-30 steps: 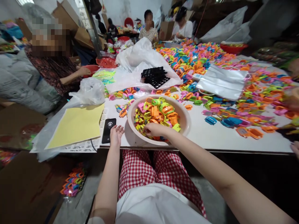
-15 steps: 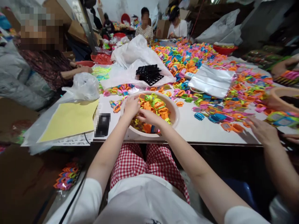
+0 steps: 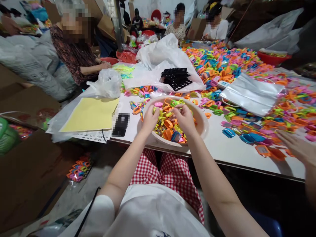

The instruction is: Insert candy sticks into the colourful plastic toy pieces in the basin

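Note:
A cream plastic basin [image 3: 203, 126] stands at the front edge of the table, heaped with small toy watches [image 3: 168, 124] in orange, yellow, green, pink and blue. My left hand [image 3: 150, 119] reaches over its left rim, thumb and fingers closed by a yellow-green toy watch [image 3: 154, 109] that they partly hide. On the other side of the heap, my right hand [image 3: 184, 119] is bent inward over the basin with curled fingertips. A yellow piece shows beside those fingertips, but whether they grip it is unclear.
Loose toy watches [image 3: 217, 65] cover the table's right and back. A silver bag [image 3: 254, 93] lies on them. Black plastic trays [image 3: 175, 79] rest on white sheeting. Left are yellow paper [image 3: 90, 113] and a phone [image 3: 120, 125]. A co-worker's hand [image 3: 295, 144] is at the right.
The view has swung left, so the table appears shifted right. My hands, close together in the basin before, have moved apart, the right one to the basin's right side.

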Demonstrator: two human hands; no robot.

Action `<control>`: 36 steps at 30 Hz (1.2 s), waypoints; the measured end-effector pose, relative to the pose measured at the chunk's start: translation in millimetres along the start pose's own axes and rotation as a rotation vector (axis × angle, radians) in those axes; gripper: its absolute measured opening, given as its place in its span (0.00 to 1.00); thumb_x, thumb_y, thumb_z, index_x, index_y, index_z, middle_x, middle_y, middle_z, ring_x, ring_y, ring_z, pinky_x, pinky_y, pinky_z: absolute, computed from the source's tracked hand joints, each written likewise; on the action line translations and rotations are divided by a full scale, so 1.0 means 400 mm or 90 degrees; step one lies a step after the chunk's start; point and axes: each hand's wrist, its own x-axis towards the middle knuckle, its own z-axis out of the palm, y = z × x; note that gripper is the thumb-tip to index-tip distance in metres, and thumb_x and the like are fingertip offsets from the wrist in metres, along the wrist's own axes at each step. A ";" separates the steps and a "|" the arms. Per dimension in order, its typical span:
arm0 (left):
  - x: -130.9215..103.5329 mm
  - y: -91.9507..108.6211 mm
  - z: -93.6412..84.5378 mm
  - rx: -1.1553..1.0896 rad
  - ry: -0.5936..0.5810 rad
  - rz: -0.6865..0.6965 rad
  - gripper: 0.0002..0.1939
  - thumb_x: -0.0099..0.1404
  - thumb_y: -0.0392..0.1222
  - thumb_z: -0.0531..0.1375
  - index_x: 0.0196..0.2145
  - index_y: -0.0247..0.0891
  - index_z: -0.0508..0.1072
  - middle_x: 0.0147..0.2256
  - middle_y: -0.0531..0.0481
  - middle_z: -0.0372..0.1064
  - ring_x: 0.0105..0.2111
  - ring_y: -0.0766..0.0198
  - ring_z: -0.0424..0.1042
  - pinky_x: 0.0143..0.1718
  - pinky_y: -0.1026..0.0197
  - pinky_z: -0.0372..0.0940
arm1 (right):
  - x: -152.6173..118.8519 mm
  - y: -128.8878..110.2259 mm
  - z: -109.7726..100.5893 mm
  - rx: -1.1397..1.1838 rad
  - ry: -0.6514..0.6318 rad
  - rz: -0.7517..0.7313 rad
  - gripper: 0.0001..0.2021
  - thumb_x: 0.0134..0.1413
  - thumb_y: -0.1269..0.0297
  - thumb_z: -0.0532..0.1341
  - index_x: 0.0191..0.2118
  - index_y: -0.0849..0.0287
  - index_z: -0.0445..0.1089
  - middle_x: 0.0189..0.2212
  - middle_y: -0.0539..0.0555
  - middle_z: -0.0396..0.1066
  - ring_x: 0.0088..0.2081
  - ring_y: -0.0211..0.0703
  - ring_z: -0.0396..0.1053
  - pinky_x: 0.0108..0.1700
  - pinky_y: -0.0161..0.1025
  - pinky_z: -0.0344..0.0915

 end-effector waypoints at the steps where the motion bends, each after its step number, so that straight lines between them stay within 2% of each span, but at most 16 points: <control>1: -0.018 0.005 -0.002 -0.022 -0.010 -0.045 0.11 0.67 0.43 0.50 0.27 0.38 0.61 0.28 0.51 0.62 0.33 0.63 0.66 0.40 0.60 0.62 | -0.005 0.000 0.004 0.068 0.023 0.008 0.14 0.62 0.55 0.45 0.48 0.54 0.55 0.36 0.54 0.69 0.27 0.37 0.67 0.32 0.35 0.64; 3: -0.046 0.012 -0.001 -0.054 -0.036 -0.120 0.12 0.67 0.45 0.50 0.27 0.39 0.60 0.26 0.53 0.61 0.30 0.66 0.65 0.36 0.62 0.62 | -0.017 0.001 0.015 0.230 0.064 0.040 0.12 0.60 0.54 0.50 0.44 0.53 0.58 0.31 0.50 0.68 0.22 0.34 0.63 0.27 0.33 0.62; 5: -0.065 0.013 0.002 -0.076 -0.064 -0.146 0.11 0.67 0.47 0.50 0.30 0.39 0.61 0.26 0.54 0.61 0.28 0.67 0.64 0.33 0.64 0.61 | -0.031 0.001 0.028 0.383 0.091 0.082 0.11 0.55 0.53 0.56 0.40 0.53 0.62 0.26 0.46 0.66 0.21 0.32 0.59 0.23 0.31 0.58; 8: -0.076 0.010 0.006 -0.082 -0.099 -0.086 0.06 0.64 0.45 0.53 0.35 0.41 0.63 0.29 0.54 0.63 0.31 0.67 0.65 0.35 0.65 0.61 | -0.053 0.000 0.038 0.537 0.095 0.137 0.13 0.46 0.55 0.64 0.38 0.54 0.66 0.23 0.45 0.64 0.22 0.31 0.59 0.22 0.29 0.57; 11: -0.079 0.008 0.005 -0.070 -0.127 -0.007 0.07 0.62 0.44 0.57 0.36 0.39 0.65 0.34 0.52 0.65 0.35 0.65 0.65 0.39 0.64 0.60 | -0.071 -0.003 0.036 0.611 0.104 0.172 0.17 0.40 0.57 0.69 0.38 0.54 0.69 0.24 0.44 0.66 0.23 0.30 0.61 0.23 0.28 0.60; 15: -0.081 0.016 0.003 -0.052 -0.175 0.028 0.08 0.61 0.45 0.57 0.36 0.38 0.65 0.35 0.50 0.65 0.36 0.64 0.65 0.39 0.63 0.60 | -0.083 -0.002 0.027 0.644 0.149 0.177 0.23 0.33 0.57 0.73 0.39 0.54 0.71 0.25 0.43 0.66 0.25 0.28 0.61 0.24 0.25 0.61; 18: -0.084 0.027 0.003 -0.022 -0.222 0.002 0.10 0.61 0.45 0.58 0.37 0.38 0.65 0.32 0.52 0.65 0.31 0.65 0.64 0.34 0.64 0.60 | -0.087 0.007 0.025 0.646 0.181 0.181 0.21 0.29 0.53 0.74 0.31 0.56 0.71 0.24 0.44 0.65 0.26 0.29 0.62 0.26 0.26 0.63; 21: -0.087 0.040 0.002 0.000 -0.266 -0.014 0.11 0.60 0.45 0.58 0.39 0.38 0.64 0.33 0.52 0.66 0.30 0.66 0.64 0.33 0.64 0.59 | -0.091 0.018 0.028 0.625 0.217 0.167 0.21 0.30 0.49 0.72 0.24 0.58 0.66 0.25 0.45 0.65 0.26 0.30 0.62 0.24 0.26 0.62; 25: -0.089 0.053 -0.001 0.016 -0.313 -0.034 0.11 0.60 0.42 0.57 0.40 0.38 0.64 0.34 0.52 0.67 0.32 0.65 0.66 0.34 0.64 0.60 | -0.092 0.018 0.032 0.617 0.210 0.144 0.22 0.34 0.46 0.70 0.24 0.58 0.64 0.24 0.46 0.63 0.24 0.29 0.59 0.22 0.26 0.59; 31: -0.092 0.056 -0.003 0.067 -0.293 -0.040 0.09 0.59 0.42 0.56 0.37 0.39 0.64 0.33 0.52 0.68 0.35 0.63 0.69 0.39 0.62 0.61 | -0.094 0.001 0.036 0.584 0.203 0.168 0.20 0.32 0.57 0.72 0.30 0.57 0.65 0.28 0.45 0.65 0.26 0.30 0.62 0.26 0.28 0.62; 36: -0.094 0.048 -0.001 0.063 -0.284 -0.008 0.08 0.58 0.41 0.56 0.36 0.39 0.65 0.36 0.51 0.69 0.37 0.63 0.69 0.40 0.62 0.62 | -0.097 0.003 0.046 0.482 0.247 0.139 0.22 0.33 0.52 0.70 0.26 0.57 0.59 0.21 0.42 0.59 0.19 0.28 0.55 0.20 0.30 0.56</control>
